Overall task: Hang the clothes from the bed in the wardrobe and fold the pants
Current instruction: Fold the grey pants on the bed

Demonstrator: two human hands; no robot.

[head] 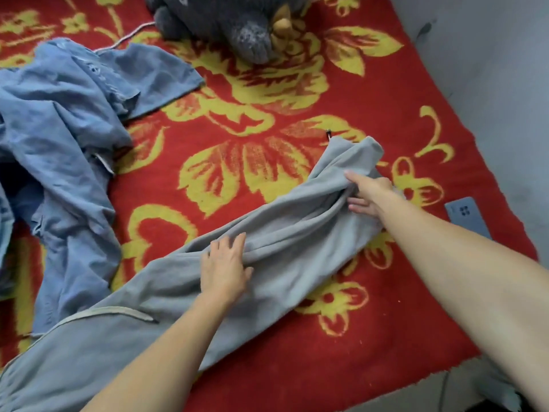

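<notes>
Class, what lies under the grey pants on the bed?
The red and yellow flowered blanket shows beside the grey pants and runs under them. Whether anything else lies beneath the cloth cannot be seen: it is covered.

The grey soft-fabric pants [297,233] lie on the red-and-yellow flowered blanket [326,352], running from the lower left of the frame to centre right. The left hand [225,269] lies flat on their middle and the right hand [368,193] grips their far end. A crumpled blue cotton garment [59,114] lies at left, a dark grey plush toy [231,25] at top centre, and a flat blue-grey rectangular object [466,215] at the blanket's right edge.
</notes>
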